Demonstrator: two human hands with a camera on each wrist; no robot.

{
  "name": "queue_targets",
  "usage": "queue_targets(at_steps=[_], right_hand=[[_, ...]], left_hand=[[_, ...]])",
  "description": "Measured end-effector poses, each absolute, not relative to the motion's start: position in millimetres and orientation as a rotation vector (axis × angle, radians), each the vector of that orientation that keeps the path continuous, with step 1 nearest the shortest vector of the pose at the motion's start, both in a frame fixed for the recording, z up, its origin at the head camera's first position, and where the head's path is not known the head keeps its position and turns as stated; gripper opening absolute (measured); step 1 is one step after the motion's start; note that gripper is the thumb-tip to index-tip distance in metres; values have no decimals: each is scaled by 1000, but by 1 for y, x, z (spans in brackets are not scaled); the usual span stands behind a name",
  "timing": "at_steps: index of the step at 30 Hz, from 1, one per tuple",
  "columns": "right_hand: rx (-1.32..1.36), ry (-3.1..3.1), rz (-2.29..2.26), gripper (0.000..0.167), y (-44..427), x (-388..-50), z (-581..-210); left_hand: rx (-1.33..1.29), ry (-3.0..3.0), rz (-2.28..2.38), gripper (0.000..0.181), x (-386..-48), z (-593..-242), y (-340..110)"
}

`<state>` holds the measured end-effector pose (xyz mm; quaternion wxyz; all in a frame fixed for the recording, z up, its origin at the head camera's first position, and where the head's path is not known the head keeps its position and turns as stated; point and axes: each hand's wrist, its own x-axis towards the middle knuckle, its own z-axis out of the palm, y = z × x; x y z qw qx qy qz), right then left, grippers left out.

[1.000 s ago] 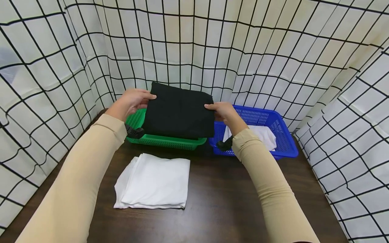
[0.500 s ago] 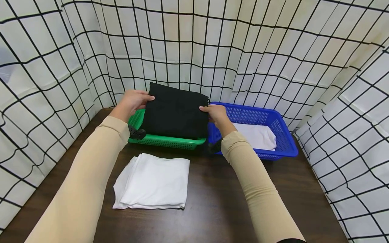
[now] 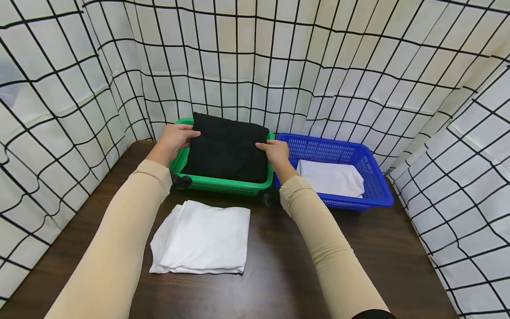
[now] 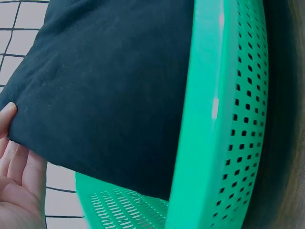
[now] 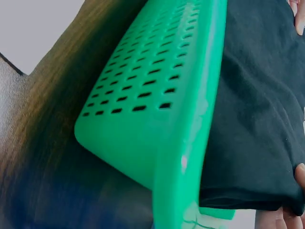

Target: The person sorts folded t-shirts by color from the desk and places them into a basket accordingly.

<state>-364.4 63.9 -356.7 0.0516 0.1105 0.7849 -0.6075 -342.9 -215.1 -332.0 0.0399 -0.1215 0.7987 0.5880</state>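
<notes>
A folded black cloth [image 3: 227,148] is held by its two upper side edges, its lower part inside the green basket [image 3: 223,184]. My left hand [image 3: 174,139] pinches the cloth's left edge; in the left wrist view the thumb of the left hand [image 4: 19,176] lies on the black cloth [image 4: 105,90], fingers behind. On the right edge my right hand [image 3: 276,153] pinches the cloth between thumb and fingers. The right wrist view shows the cloth [image 5: 257,114] inside the rim of the green basket [image 5: 186,143], with the right hand [image 5: 288,210] at its corner.
Right of the green basket stands a blue basket [image 3: 368,177] with a folded white cloth [image 3: 330,178] in it. Another folded white cloth [image 3: 203,239] lies on the brown table [image 3: 287,270] in front. A wire grid with white sheeting [image 3: 287,62] surrounds the table.
Both hands have lowered the black cloth into the green basket. The right hand has moved left, away from above the blue basket, and the cloth has shifted left with it.
</notes>
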Motion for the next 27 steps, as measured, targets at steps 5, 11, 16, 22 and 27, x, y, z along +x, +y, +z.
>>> queue_targets(at_steps=[5, 11, 16, 22, 27], right_hand=[[295, 2500, -1741, 56, 62, -361, -361], [258, 2599, -1629, 56, 59, -356, -369], [258, 2621, -1588, 55, 56, -354, -374], [165, 2586, -1549, 55, 53, -353, -376], [144, 2568, -1531, 55, 52, -352, -377]], left_hand=[[-378, 2448, 1796, 59, -344, -338, -216], [-378, 2460, 1763, 60, -341, -343, -215], [-354, 2451, 1799, 59, -339, -347, -211], [-359, 2481, 1780, 58, -337, -353, -209], [-360, 2500, 1775, 57, -336, -356, -206]])
